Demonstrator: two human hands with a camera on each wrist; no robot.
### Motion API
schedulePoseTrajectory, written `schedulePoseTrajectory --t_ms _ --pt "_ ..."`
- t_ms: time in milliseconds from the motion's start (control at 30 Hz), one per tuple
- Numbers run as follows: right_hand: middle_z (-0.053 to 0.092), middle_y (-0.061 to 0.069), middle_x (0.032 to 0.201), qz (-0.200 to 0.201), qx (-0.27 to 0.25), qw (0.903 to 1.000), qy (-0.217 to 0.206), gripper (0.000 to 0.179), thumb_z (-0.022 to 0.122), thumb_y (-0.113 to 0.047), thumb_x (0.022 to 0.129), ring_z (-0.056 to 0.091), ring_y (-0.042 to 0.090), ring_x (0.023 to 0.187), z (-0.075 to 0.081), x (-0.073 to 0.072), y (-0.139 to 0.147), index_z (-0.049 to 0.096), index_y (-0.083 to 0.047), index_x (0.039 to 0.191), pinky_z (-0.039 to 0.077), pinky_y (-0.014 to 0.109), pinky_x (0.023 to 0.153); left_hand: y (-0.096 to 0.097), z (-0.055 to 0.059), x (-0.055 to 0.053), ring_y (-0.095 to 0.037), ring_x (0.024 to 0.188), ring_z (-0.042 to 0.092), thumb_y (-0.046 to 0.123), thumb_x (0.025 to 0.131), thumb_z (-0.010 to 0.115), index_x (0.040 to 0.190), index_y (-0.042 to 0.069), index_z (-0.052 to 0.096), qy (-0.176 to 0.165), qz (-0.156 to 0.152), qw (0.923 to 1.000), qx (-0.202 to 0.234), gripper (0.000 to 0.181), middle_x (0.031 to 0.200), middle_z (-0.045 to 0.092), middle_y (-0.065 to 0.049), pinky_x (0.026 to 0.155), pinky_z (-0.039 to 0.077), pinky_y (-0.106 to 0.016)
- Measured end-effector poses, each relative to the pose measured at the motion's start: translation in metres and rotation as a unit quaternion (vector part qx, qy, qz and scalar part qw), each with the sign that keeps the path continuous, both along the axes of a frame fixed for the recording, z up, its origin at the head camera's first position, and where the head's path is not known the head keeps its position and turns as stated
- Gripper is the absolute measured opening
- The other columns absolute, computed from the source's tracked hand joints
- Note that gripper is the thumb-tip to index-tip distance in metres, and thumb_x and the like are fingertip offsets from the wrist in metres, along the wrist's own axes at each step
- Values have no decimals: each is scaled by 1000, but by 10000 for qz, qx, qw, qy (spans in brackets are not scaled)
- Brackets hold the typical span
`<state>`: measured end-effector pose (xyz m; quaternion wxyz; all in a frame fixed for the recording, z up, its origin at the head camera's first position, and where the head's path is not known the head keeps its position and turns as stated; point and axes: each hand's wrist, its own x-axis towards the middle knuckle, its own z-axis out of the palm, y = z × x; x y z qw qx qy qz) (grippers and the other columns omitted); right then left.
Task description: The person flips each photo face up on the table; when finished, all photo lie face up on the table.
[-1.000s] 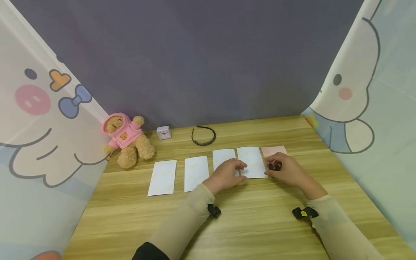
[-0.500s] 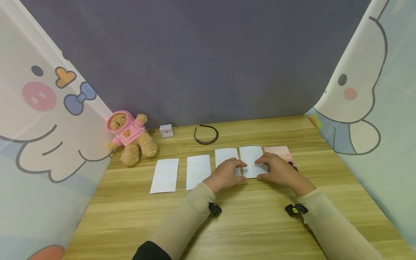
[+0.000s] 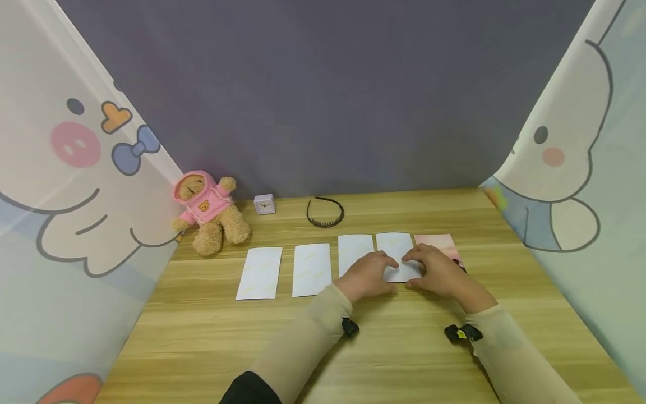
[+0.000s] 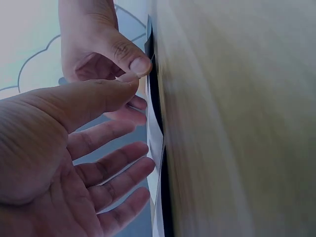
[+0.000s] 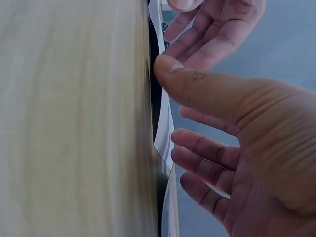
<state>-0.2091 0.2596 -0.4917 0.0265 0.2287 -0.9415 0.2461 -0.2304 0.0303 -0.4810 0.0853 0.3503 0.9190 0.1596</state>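
Note:
Several white cards with faint yellow marks lie in a row on the table; the leftmost white card [image 3: 259, 273] is fully visible. My left hand [image 3: 368, 275] is at the near left part of the rightmost white card [image 3: 395, 244], covering part of the white card [image 3: 355, 248] beside it. At the right edge of that rightmost card is my right hand [image 3: 438, 271], partly over a pink card [image 3: 438, 242] with dark print. Both hands have loosely extended fingers. In the wrist views, the thumbs are close to the cards' raised near edges; contact is unclear.
A teddy bear [image 3: 209, 209] in a pink hoodie leans at the back left. A small white clock [image 3: 264, 205] and a black toothed headband [image 3: 325, 221] lie along the back. Cartoon-printed sheets and a grey backdrop [image 3: 323, 101] border the wooden table [image 3: 212, 342].
My right hand has moved left from the pink card to the rightmost white card. My left hand has shifted slightly right over the same card. The head view has also shifted a little.

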Motion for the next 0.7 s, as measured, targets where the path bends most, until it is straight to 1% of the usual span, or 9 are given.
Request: schedulePoseTrajectory --t_ms 167,367,600,700 --pt "65 10 123 -3 36 9999 128 56 97 -25 76 60 38 118 -6 1 4 74 -5 123 51 58 97 5 -2 2 -14 130 57 42 89 86 136 21 70 121 38 9998 -162 54 136 63 6 110 44 -27" --pt "66 10 123 -7 71 9998 200 55 98 -24 75 60 39 118 -8 0 5 75 -4 122 51 58 99 6 -1 2 -14 128 58 41 88 87 134 20 71 204 36 9995 -257 53 135 64 4 110 44 -27" --pt "69 9 121 30 67 9997 250 47 95 -21 78 62 37 117 -10 -1 5 76 -6 119 51 57 100 4 0 2 -13 126 60 40 88 87 132 20 72 265 14 9989 -392 51 134 66 4 109 45 -27" --pt "69 7 120 64 75 9993 362 43 94 -20 79 63 35 115 -12 -2 5 77 -7 116 51 56 99 4 0 2 -14 127 59 40 88 87 133 20 72 270 8 9988 -411 51 135 66 4 110 45 -28"
